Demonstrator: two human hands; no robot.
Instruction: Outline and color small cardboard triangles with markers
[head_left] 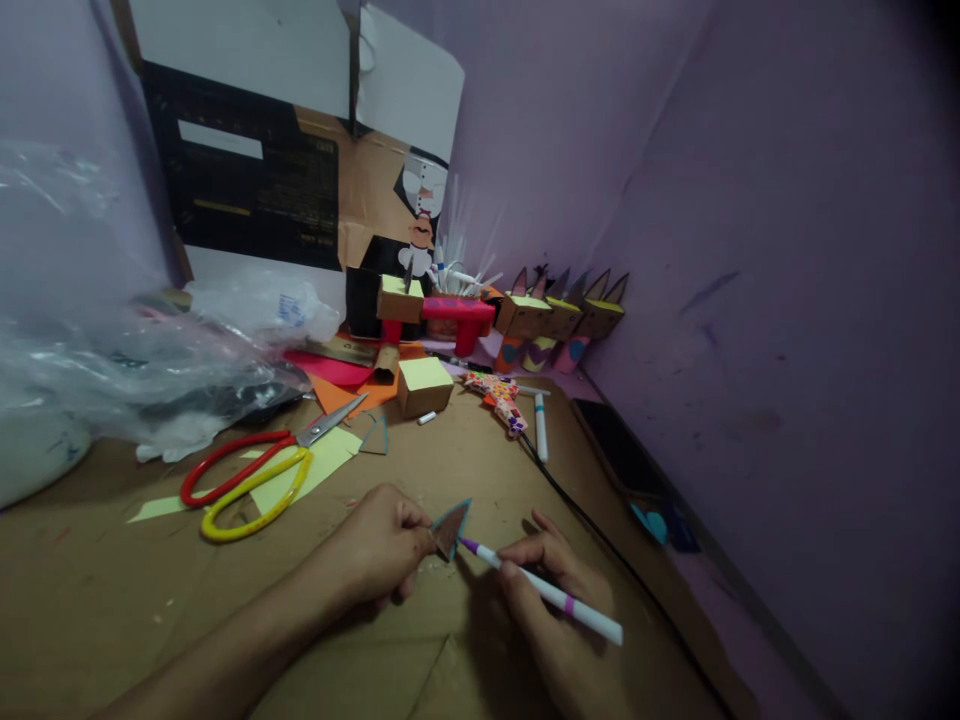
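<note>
My left hand (386, 545) pinches a small brown cardboard triangle (451, 528) edged in blue, just above the cardboard-covered table. In my right hand (559, 610) is a white marker (551, 592) with a purple tip, held like a pen. Its tip meets or nearly meets the triangle's right edge. Another triangle with a blue outline (375, 436) lies farther back, beside the scissors (277, 460) with one red and one yellow handle. A small white marker cap (427, 418) rests in front of a little cardboard box (424, 386) with a pale yellow top.
A flower-patterned glue gun (501, 398) trails a black cord (592, 520) past my right hand. Near it lie a white marker (541, 428) and a dark phone (619, 447). Several box-headed paper figures (562, 318) stand against the wall. Clear plastic bags (150, 360) fill the left.
</note>
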